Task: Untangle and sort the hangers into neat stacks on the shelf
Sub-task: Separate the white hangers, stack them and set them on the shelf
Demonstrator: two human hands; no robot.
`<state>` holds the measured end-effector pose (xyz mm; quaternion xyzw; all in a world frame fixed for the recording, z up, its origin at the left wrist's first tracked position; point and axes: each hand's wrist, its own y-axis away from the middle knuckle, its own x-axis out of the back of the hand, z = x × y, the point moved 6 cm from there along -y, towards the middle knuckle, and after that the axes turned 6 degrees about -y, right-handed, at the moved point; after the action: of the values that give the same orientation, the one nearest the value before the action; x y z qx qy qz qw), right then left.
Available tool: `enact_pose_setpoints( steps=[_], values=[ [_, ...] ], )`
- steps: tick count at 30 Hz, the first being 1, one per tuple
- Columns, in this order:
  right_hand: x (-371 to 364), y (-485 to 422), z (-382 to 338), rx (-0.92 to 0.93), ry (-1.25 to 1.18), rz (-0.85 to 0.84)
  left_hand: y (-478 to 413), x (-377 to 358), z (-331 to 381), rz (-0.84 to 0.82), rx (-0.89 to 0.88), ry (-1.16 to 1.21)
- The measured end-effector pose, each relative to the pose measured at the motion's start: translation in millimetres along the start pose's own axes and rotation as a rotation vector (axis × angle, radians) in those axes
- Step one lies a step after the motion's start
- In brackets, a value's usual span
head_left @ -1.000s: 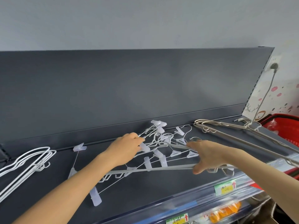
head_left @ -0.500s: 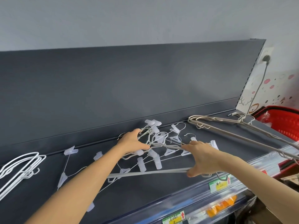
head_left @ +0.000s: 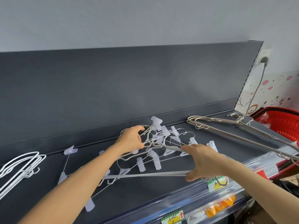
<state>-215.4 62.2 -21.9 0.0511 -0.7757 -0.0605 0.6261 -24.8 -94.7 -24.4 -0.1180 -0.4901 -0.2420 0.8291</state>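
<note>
A tangle of wire clip hangers (head_left: 159,143) with translucent clips lies mid-shelf on the dark grey shelf (head_left: 145,193). A grey hanger (head_left: 145,175) lies through the tangle. My left hand (head_left: 131,139) pinches the thin wires and hook at the tangle's back left. My right hand (head_left: 203,160) grips the grey hanger's right end, thumb under its bottom bar. A stack of white hangers (head_left: 19,168) lies at the left. A stack of beige hangers (head_left: 234,131) lies at the right.
The shelf's back panel (head_left: 129,88) rises just behind the tangle. A clear price rail with labels (head_left: 216,185) runs along the front edge, orange goods below. A red basket (head_left: 281,122) stands beyond the shelf's right end, a wall plug and cord above it.
My left hand has slid further back into the tangle's hooks. My right hand keeps its grip on the grey hanger, which has shifted slightly, spreading the clip hangers.
</note>
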Motion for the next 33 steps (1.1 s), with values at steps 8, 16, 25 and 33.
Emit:
enact_pose_setpoints(
  steps=[8, 16, 25, 33],
  values=[
    [2.2, 1.6, -4.1, -0.006, -0.064, -0.021, 4.8, 5.9, -11.2, -0.049, 0.052, -0.037],
    [-2.8, -1.0, -4.1, -0.014, -0.074, -0.045, 7.2, 3.1, -17.9, -0.075, 0.112, 0.079],
    [-13.5, -1.5, -7.2, 0.004, -0.015, -0.064, 14.1, -11.5, -1.9, -0.109, 0.085, 0.156],
    [-22.4, -2.2, -17.5, 0.034, -0.021, -0.076, 13.9, -20.5, 27.2, -0.157, 0.025, 0.185]
  ],
)
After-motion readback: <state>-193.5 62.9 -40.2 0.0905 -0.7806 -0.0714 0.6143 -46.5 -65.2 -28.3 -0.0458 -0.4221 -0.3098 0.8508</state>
